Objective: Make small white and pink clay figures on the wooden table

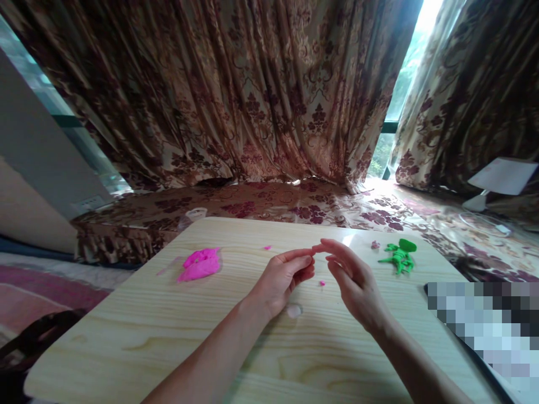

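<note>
Above the middle of the table, my left hand [287,276] is closed in a pinch, thumb against curled fingers. Whatever may be between them is too small or hidden to name. My right hand [352,280] faces it with fingers extended and thumb apart; its fingertips reach the left fingertips. A small pink clay bit [322,283] lies on the tabletop between the hands. Below the left wrist sits a whitish translucent disc [294,310]. To the left is a large lump of bright pink clay [200,265], and a tiny pink piece [268,247] lies farther back.
The light wooden table [168,336] carries a green skeletal figure [400,258] and a small dull pink lump [375,244] at right. A clear cup [196,213] stands behind its back left edge. A pixelated dark-edged object [484,331] borders the right; a white lamp [501,177] stands beyond.
</note>
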Demonstrator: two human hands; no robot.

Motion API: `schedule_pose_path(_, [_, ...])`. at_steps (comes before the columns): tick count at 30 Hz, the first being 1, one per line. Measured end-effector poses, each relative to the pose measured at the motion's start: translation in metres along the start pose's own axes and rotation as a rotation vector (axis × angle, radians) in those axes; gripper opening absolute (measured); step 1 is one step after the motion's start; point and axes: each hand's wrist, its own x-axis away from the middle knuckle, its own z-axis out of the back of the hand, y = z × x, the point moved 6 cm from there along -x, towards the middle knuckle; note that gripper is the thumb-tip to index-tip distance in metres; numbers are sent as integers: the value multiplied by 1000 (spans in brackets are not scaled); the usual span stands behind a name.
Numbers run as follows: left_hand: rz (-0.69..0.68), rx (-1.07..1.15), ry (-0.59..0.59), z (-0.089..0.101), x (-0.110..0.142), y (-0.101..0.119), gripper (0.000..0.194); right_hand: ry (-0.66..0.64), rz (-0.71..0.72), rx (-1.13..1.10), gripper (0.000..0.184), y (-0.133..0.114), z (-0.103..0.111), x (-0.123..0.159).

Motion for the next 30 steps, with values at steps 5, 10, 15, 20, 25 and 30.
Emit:
schedule_pose_path(5, [-33, 24, 23, 1, 0, 2, 20, -2, 149, 202, 34, -10, -2, -1])
schedule_pose_path(10, [-82, -91, 69, 1, 0, 4, 31, 18, 231, 372, 27, -15, -2, -3])
schedule_pose_path(15, [-87, -172, 70, -1, 2, 4, 30, 5, 220, 430, 19, -10, -2, -2])
schedule_pose_path(20, [-75, -152, -74, -8, 4, 1, 25, 63, 216, 457, 16, -7, 6, -3])
schedule_pose_path(25, [48, 11, -221, -16, 7, -5, 25, 60, 234, 488, 23, -5, 7, -3])
schedule_pose_path(30, [121, 145, -266, -20, 9, -5, 32, -28, 255, 477, 32, -8, -1, -3])
